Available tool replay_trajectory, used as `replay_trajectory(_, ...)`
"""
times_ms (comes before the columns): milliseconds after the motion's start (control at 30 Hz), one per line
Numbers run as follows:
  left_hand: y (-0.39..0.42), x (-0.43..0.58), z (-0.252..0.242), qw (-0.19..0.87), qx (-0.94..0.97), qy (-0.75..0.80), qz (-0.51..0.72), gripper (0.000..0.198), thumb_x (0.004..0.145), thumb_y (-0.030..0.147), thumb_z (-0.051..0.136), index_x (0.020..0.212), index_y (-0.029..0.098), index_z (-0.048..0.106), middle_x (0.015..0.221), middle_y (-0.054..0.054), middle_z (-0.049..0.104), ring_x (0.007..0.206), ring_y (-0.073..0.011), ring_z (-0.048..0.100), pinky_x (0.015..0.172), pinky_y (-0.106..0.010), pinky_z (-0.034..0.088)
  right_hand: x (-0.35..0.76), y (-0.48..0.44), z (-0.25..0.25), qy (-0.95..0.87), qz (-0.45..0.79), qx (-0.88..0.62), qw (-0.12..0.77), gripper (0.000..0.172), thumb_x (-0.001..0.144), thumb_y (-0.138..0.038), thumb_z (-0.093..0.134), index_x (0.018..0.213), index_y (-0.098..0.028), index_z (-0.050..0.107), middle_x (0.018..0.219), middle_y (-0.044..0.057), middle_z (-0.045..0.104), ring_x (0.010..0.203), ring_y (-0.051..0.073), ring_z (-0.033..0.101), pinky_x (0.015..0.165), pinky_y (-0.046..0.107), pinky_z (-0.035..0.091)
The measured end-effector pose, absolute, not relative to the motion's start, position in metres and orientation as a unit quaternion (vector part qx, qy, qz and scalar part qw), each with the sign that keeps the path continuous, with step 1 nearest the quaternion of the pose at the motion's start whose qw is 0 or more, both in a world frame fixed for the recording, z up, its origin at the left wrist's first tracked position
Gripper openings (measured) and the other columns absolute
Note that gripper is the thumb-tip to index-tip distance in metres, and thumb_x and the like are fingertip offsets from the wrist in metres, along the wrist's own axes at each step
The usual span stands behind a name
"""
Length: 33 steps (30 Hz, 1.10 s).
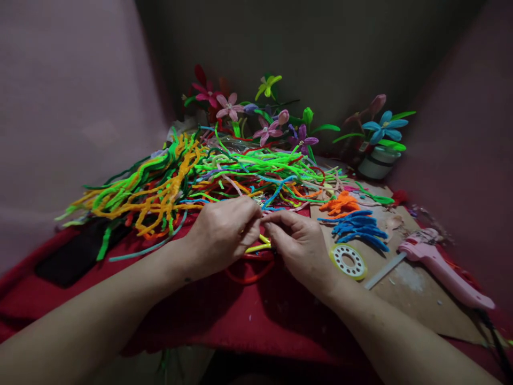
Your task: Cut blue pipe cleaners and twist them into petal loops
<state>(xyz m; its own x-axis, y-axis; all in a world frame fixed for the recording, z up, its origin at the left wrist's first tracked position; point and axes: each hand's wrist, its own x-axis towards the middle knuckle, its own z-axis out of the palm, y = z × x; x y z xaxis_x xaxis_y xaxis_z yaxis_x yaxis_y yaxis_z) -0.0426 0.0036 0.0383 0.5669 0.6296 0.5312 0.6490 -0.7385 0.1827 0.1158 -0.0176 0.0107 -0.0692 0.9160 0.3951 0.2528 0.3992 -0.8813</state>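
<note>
My left hand (224,230) is closed, its fingers curled and its tips meeting my right hand over the red cloth. My right hand (298,246) pinches with thumb and forefinger right against it. Whatever lies between the fingertips is too small and hidden to make out. Below the hands on the cloth is a yellow-handled tool (256,248), partly covered. A red loop (250,280) curves beside it, perhaps a handle. Just beyond my fingers spreads a heap of pipe cleaners (256,163) in green, orange, red and blue.
On a cardboard sheet (425,299) at right lie orange (340,203) and blue pipe cleaner pieces (358,229), a tape roll (348,262) and a pink glue gun (444,272). A dark phone (72,256) lies left. Pipe cleaner flowers (266,131) stand behind; a blue one (385,128) rises from a jar (379,162).
</note>
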Motion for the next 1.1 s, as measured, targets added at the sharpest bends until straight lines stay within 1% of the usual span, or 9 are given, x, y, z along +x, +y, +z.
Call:
replay_trajectory(100, 0.004, -0.045, 0.047, -0.104, -0.824, -0.437, -0.345, 0.013, 0.079, 0.025, 0.048, 0.073, 0.016, 0.056, 0.063, 0.001, 0.057, 0.055, -0.0087, 0.049, 0.053, -0.019, 0.037, 0.117, -0.014, 0.015, -0.560, 0.466, -0.442, 0.523, 0.009, 0.072, -0.018, 0.057, 0.073, -0.015, 0.066, 0.052, -0.003, 0.057, 0.045, 0.008, 0.049, 0.047, 0.022, 0.040)
replay_trajectory(200, 0.006, -0.046, 0.053, -0.202, -0.783, -0.462, -0.365, 0.022, 0.081, 0.030, 0.046, 0.068, 0.015, 0.056, 0.058, 0.002, 0.054, 0.053, -0.0085, 0.047, 0.051, -0.020, 0.037, 0.119, -0.010, 0.015, -0.487, 0.571, -0.387, 0.536, 0.008, 0.071, -0.021, 0.061, 0.072, -0.014, 0.064, 0.053, -0.003, 0.055, 0.042, 0.007, 0.046, 0.042, 0.021, 0.037)
replay_trajectory(300, 0.007, -0.045, 0.052, -0.248, -0.781, -0.449, -0.356, 0.028, 0.082, 0.034, 0.047, 0.064, 0.014, 0.056, 0.054, 0.003, 0.052, 0.050, -0.0078, 0.046, 0.049, -0.019, 0.037, 0.121, -0.008, 0.013, -0.450, 0.619, -0.347, 0.543, 0.009, 0.069, -0.022, 0.063, 0.073, -0.014, 0.064, 0.058, -0.001, 0.058, 0.044, 0.007, 0.048, 0.041, 0.021, 0.039)
replay_trajectory(400, 0.007, -0.043, 0.047, -0.253, -0.789, -0.419, -0.372, 0.016, 0.079, 0.029, 0.054, 0.078, 0.014, 0.061, 0.067, 0.001, 0.061, 0.059, -0.0091, 0.054, 0.056, -0.019, 0.043, 0.120, -0.008, 0.011, -0.446, 0.626, -0.345, 0.539, 0.009, 0.069, -0.022, 0.064, 0.073, -0.014, 0.064, 0.058, -0.001, 0.058, 0.043, 0.007, 0.048, 0.041, 0.021, 0.039)
replay_trajectory(500, 0.005, -0.041, 0.043, -0.196, -0.820, -0.396, -0.363, 0.014, 0.080, 0.023, 0.053, 0.084, 0.015, 0.064, 0.075, -0.001, 0.066, 0.066, -0.0102, 0.059, 0.062, -0.020, 0.045, 0.119, -0.009, 0.012, -0.456, 0.614, -0.354, 0.539, 0.008, 0.069, -0.022, 0.063, 0.072, -0.014, 0.064, 0.056, -0.002, 0.058, 0.042, 0.007, 0.047, 0.040, 0.020, 0.038)
replay_trajectory(733, 0.005, -0.042, 0.037, 0.016, -0.887, -0.329, -0.323, 0.016, 0.083, 0.018, 0.048, 0.083, 0.013, 0.064, 0.072, -0.003, 0.065, 0.066, -0.0105, 0.060, 0.060, -0.019, 0.043, 0.117, -0.014, 0.013, -0.536, 0.508, -0.434, 0.516, 0.011, 0.073, -0.024, 0.059, 0.073, -0.014, 0.064, 0.048, -0.004, 0.053, 0.042, 0.007, 0.044, 0.044, 0.022, 0.036)
replay_trajectory(933, 0.006, -0.041, 0.027, 0.177, -0.891, -0.294, -0.297, 0.018, 0.083, 0.019, 0.046, 0.073, 0.013, 0.060, 0.063, -0.002, 0.059, 0.057, -0.0117, 0.055, 0.051, -0.022, 0.038, 0.115, -0.017, 0.008, -0.643, 0.341, -0.462, 0.507, 0.013, 0.076, -0.018, 0.054, 0.077, -0.015, 0.067, 0.069, 0.002, 0.065, 0.061, 0.011, 0.057, 0.060, 0.023, 0.044)
replay_trajectory(1033, 0.004, -0.041, 0.026, 0.197, -0.891, -0.307, -0.271, 0.020, 0.083, 0.019, 0.044, 0.069, 0.014, 0.058, 0.061, -0.002, 0.057, 0.055, -0.0121, 0.051, 0.050, -0.024, 0.036, 0.115, -0.017, 0.006, -0.676, 0.299, -0.455, 0.497, 0.015, 0.078, -0.017, 0.053, 0.078, -0.016, 0.068, 0.075, 0.003, 0.067, 0.068, 0.012, 0.059, 0.065, 0.023, 0.044)
replay_trajectory(1100, 0.006, -0.043, 0.029, 0.157, -0.888, -0.329, -0.282, 0.018, 0.081, 0.019, 0.044, 0.069, 0.013, 0.057, 0.063, -0.002, 0.057, 0.055, -0.0106, 0.050, 0.051, -0.022, 0.036, 0.115, -0.017, 0.006, -0.671, 0.301, -0.460, 0.498, 0.014, 0.078, -0.018, 0.053, 0.079, -0.016, 0.067, 0.073, 0.002, 0.067, 0.065, 0.012, 0.058, 0.063, 0.023, 0.044)
